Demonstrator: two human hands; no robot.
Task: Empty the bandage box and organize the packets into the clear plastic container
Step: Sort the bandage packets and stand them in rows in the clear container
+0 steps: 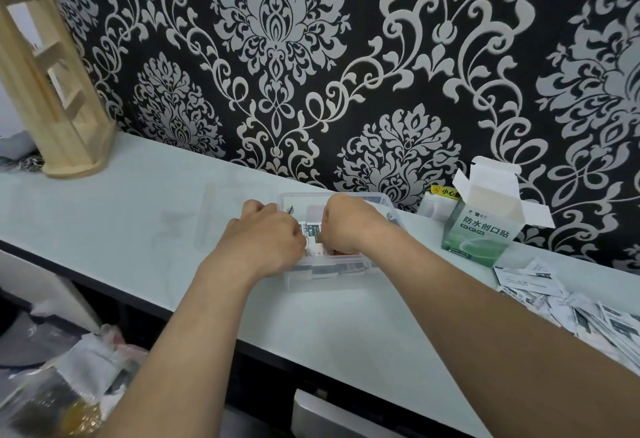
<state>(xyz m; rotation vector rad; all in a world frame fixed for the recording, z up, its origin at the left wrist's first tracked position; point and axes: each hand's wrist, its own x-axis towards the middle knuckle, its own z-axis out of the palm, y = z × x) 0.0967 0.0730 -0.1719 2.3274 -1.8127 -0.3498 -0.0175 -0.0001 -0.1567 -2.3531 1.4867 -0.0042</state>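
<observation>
Loose packets lie on the counter at its near right. The left hand and right hand curl their fingers onto upright packets in the clear plastic container, whose long axis runs left-right. Farther right, the bandage box stands upright, its flaps open upward.

- Looks like a home room, not a shop or lab.
- Black wallpaper with a silver floral pattern covers the back wall.
- Pale counter, small wooden rack at its left end.
- Open bandage box and loose packets on the counter.
- Stuffed plastic bags lower left.
</observation>
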